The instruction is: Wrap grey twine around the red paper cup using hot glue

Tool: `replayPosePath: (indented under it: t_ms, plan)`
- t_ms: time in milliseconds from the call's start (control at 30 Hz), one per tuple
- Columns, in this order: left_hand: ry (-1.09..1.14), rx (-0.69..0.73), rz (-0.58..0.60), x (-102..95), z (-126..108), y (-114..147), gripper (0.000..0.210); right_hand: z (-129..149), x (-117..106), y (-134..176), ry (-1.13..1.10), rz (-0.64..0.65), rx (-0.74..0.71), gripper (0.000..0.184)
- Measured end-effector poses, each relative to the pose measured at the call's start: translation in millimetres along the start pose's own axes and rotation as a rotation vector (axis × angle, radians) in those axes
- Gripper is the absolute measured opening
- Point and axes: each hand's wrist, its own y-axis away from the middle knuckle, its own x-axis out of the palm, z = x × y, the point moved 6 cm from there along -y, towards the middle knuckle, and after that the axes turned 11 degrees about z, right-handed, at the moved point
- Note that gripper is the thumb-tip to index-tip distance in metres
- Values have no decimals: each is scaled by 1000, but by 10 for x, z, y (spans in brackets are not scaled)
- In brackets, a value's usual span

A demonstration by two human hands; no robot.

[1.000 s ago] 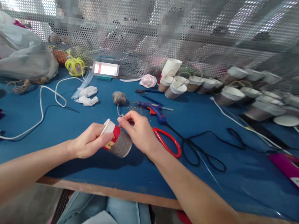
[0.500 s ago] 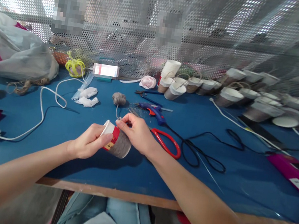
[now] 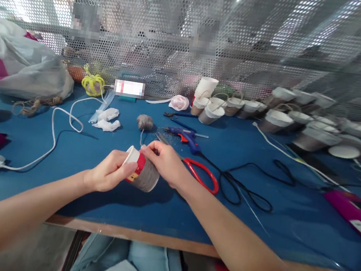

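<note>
Tilted above the blue table (image 3: 175, 218) is a paper cup (image 3: 147, 176), its lower part wound with grey yarn and a red printed band showing nearer the white rim. My left hand (image 3: 110, 171) is closed around the rim end, thumb on the outside. With fingertips pinched at the cup's upper side, my right hand (image 3: 161, 160) holds the grey yarn against it. A strand runs from there back to a small ball of grey yarn (image 3: 145, 122). The exact pinch point is partly hidden by the fingers.
Behind my right hand lie a blue glue gun (image 3: 185, 139), red-handled scissors (image 3: 202, 175) and pliers (image 3: 179, 121). Several wrapped cups with handles (image 3: 275, 121) stand at the back right. Purple power strips (image 3: 353, 215) and cables flank both sides; a plastic bag (image 3: 31, 63) sits at left.
The view has shifted slightly, so the table things appear a little lower. Both hands keep nearly the same hold on the cup and yarn.
</note>
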Motion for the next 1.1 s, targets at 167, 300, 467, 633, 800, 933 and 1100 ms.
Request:
replayPosePath:
  t_ms: [167, 300, 467, 633, 800, 933, 1100]
  plan:
    - [-55, 39, -76, -126, -42, -8, 37, -8, -23, -8, -163, 175, 48, 52]
    - [26, 13, -80, -188, 49, -44, 35, 19, -41, 7, -193, 319, 30, 42]
    - [470, -193, -48, -100, 374, -85, 39, 31, -106, -1, -94, 210, -17, 40]
    - [633, -248, -95, -87, 445, -97, 36, -29, -84, -22, -108, 155, -21, 42]
    - [371, -170, -466, -360, 370, -32, 29, -102, -70, -52, -324, 78, -26, 38]
    - [438, -160, -515, -319, 411, -37, 42, -50, 41, -46, -496, 128, -67, 34]
    - [628, -202, -415, -127, 435, -87, 52, -13, 104, -30, -520, 147, -87, 31]
